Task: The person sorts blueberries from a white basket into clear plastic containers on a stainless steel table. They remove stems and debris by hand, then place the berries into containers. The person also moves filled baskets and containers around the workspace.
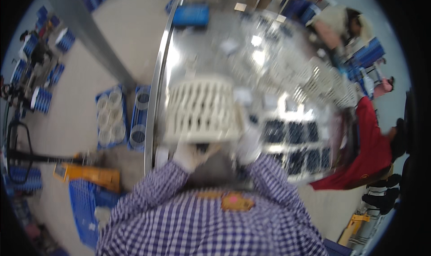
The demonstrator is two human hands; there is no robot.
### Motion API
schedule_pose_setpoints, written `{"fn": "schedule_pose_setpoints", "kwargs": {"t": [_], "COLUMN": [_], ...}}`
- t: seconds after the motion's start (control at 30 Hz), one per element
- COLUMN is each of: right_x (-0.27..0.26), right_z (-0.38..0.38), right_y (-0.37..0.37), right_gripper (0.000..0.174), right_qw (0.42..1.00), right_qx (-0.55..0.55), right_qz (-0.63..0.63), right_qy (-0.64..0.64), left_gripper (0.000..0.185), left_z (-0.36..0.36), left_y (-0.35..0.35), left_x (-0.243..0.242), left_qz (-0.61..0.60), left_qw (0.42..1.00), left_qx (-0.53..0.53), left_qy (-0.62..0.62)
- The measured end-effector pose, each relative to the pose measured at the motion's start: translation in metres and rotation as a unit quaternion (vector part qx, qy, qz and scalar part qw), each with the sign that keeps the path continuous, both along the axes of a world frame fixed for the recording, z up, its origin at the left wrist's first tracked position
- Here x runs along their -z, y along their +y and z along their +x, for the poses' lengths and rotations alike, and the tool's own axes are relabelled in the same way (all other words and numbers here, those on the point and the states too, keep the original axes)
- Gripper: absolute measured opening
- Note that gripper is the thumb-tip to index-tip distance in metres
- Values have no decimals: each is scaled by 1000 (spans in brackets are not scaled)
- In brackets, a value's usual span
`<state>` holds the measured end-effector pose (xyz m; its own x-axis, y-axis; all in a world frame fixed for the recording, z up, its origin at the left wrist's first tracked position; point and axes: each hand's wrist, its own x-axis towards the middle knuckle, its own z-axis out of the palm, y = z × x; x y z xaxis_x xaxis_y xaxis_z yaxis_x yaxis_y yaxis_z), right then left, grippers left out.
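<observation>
A cream plastic basket with slotted walls is tipped on its side in front of me, blurred, over the metal table. My left hand, apparently gloved in white, grips its near edge from below. At the basket's right side is my right hand, also pale-gloved, holding that edge; its fingers are blurred and partly hidden. Just right of this hand, rows of small dark parts lie in white trays on the table. What the basket contains cannot be seen.
More slotted baskets crowd the right side of the metal table. A blue crate sits at its far left corner. People in red and pale clothing stand along the right. Blue crates of round tubs and a yellow pallet jack are left.
</observation>
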<state>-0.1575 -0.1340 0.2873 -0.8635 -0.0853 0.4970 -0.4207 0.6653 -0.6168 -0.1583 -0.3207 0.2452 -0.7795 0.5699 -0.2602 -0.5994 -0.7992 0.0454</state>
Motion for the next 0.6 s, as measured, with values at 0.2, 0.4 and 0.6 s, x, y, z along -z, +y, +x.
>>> {"fn": "schedule_pose_setpoints", "kwargs": {"t": [0.2, 0.4, 0.6], "right_x": [15, 17, 36], "right_z": [-3, -16, -44], "right_y": [11, 17, 17], "right_gripper": [57, 27, 21], "right_qw": [985, 867, 789], "right_qx": [27, 3, 7], "right_qz": [-100, -311, -369], "right_qy": [-141, -390, -491], "left_gripper": [48, 49, 52], "left_z": [13, 25, 45], "left_y": [-12, -31, -48], "left_x": [16, 15, 6], "left_qz": [-3, -60, -44], "left_qw": [995, 981, 986], "left_qx": [39, 88, 108], "left_qy": [-89, -162, -116]}}
